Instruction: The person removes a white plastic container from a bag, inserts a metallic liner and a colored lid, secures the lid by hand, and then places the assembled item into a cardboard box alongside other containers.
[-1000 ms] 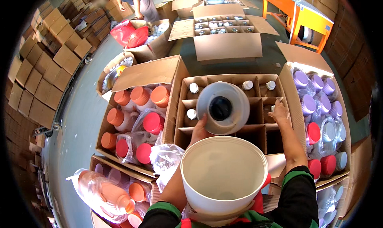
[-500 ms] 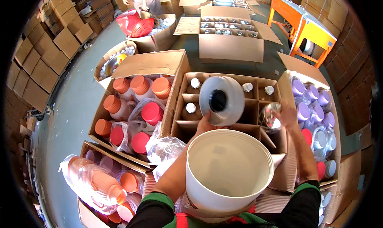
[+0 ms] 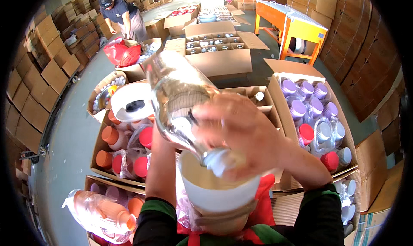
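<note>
My right hand (image 3: 241, 132) grips a shiny, silvery glass flask liner (image 3: 178, 84), blurred by motion. It is held tilted, its narrow end with a white cap (image 3: 217, 160) pointing down over a cream-white bucket (image 3: 219, 198). The bucket stands close in front of my body. To the left, my left hand (image 3: 161, 145) is mostly hidden behind the flask liner. A round white plastic piece with a dark centre (image 3: 124, 95) is held up beside it. Beyond the flask liner lies a divided carton (image 3: 275, 117), where a white-capped item (image 3: 259, 96) shows in one compartment.
Cartons of orange- and red-topped bottles (image 3: 109, 134) stand left; a carton of purple- and red-topped ones (image 3: 297, 108) stands right. Wrapped orange bottles (image 3: 103, 209) lie front left. Farther off are an open divided carton (image 3: 219, 59), an orange table (image 3: 297, 26) and a person (image 3: 122, 16).
My right hand has lifted the silvery flask liner out of the divided carton and brought it left over the bucket. My left hand and the white plastic piece have moved left. The view has shifted.
</note>
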`<state>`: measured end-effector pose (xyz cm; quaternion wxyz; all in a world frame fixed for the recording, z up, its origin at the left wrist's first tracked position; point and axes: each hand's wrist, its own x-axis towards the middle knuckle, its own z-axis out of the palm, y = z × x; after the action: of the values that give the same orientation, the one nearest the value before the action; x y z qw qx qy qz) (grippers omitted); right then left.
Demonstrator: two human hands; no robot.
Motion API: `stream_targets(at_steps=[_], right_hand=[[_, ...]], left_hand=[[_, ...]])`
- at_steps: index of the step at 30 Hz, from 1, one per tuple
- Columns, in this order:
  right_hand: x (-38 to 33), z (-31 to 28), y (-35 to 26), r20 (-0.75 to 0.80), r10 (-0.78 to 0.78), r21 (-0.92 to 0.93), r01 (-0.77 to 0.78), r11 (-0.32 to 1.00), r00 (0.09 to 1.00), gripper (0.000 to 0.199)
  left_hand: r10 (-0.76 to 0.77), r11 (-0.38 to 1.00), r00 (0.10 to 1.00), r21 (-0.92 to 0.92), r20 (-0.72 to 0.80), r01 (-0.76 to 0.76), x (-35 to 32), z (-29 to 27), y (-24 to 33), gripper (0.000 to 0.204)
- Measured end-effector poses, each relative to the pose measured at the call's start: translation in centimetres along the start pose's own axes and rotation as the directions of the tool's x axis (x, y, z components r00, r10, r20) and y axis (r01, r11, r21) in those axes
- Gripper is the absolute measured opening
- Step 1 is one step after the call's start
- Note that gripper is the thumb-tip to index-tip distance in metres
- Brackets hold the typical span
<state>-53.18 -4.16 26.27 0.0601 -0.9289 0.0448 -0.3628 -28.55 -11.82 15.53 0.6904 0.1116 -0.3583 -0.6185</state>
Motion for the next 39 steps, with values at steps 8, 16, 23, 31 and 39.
stream_targets(at_steps=[8, 16, 23, 31, 39], right_hand=[[-3.3, 7.0, 1.5, -0.152, 0.682, 0.858, -0.248, 0.450, 0.715, 0.085], [-3.5, 6.9, -4.5, 0.414, 0.271, 0.733, -0.495, 0.466, 0.869, 0.064], [1.4, 5.4, -6.1, 0.698, 0.146, 0.280, -0.455, 0.845, 0.701, 0.052], [5.0, 6.2, -6.9, -0.037, 0.113, -0.222, -0.119, 0.968, 0.993, 0.065], [5.0, 5.8, -7.0, -0.113, 0.178, -0.059, -0.186, 0.981, 0.977, 0.070]], left_hand=[[0.274, 0.871, 0.949, 0.459, -0.157, -0.175, -4.6, 8.4, 6.3, 0.050], [-0.187, 0.982, 0.914, 0.068, 0.359, 0.174, -18.1, 2.8, 1.6, 0.070], [-0.101, 0.988, 0.943, -0.144, -0.316, 0.058, -17.8, 5.7, 5.4, 0.053], [0.386, 0.769, 0.883, 0.621, -0.267, -0.149, -16.7, 7.6, 9.6, 0.030], [0.676, 0.266, 0.723, 0.869, 0.139, -0.416, -19.4, 15.6, 8.7, 0.048]])
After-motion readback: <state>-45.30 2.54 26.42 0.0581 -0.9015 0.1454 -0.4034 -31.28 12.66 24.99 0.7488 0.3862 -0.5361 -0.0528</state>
